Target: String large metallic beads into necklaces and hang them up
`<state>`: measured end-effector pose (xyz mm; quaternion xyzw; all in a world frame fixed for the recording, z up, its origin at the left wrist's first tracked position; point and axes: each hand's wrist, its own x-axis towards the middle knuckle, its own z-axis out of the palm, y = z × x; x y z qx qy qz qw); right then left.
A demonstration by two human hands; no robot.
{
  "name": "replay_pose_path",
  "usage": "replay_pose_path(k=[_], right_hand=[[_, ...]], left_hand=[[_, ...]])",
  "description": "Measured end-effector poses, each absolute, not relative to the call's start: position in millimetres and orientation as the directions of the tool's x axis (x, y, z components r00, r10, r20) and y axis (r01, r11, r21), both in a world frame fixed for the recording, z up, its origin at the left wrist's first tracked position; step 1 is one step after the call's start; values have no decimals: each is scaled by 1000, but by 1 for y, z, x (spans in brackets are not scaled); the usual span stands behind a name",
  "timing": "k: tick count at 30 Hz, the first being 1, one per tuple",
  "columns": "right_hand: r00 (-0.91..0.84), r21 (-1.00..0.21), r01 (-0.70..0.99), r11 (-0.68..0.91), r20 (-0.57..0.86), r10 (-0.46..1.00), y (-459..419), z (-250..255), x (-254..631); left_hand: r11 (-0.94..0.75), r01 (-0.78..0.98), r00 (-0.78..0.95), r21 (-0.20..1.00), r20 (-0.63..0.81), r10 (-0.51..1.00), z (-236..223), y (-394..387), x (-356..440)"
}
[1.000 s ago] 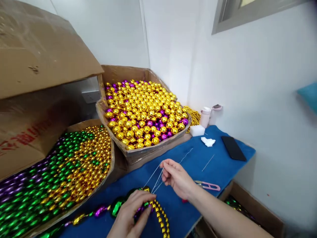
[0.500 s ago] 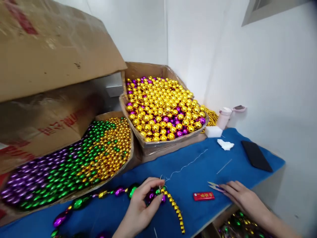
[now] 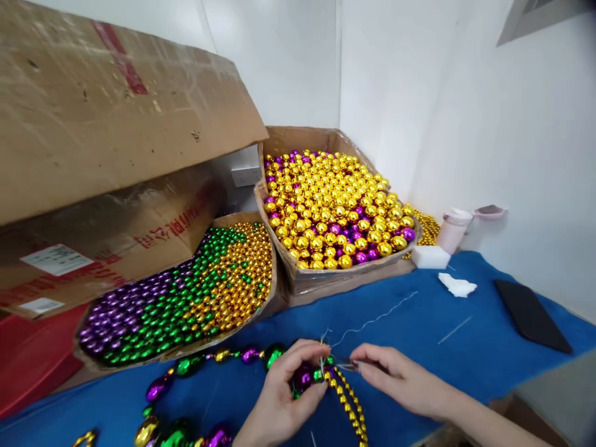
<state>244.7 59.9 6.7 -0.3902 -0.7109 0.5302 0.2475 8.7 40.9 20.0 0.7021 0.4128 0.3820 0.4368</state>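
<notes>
Left hand has thumb and fingers closed on the bead strand where white thread ends come out; looks like that grip steadies the join and leaves the ends reachable. Right hand grasps the small metal snips, blades toward the join, probably for control close to the thread; exact finger fit and blade gap too blurred to tell. Strand's big beads curve out on the blue cloth, which likely takes their weight; gold beads droop from the join, below the blades.
</notes>
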Motion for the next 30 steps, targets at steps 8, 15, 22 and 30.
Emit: replay_pose_path(k=[8, 15, 22, 30], right_hand=[[-681, -967, 225, 120, -68, 729, 71, 7, 225], [-731, -938, 271, 217, -54, 680, 79, 16, 225], [-752, -864, 323, 385, 12, 659, 83, 29, 225], [-589, -712, 539, 449, 63, 806, 85, 10, 259]], left_hand=[[-212, 117, 379, 970, 154, 913, 14, 41, 1], [-199, 117, 393, 973, 138, 909, 19, 42, 3], [-229, 151, 419, 962, 147, 896, 22, 44, 4], [-281, 212, 447, 936, 163, 880, 19, 44, -2]])
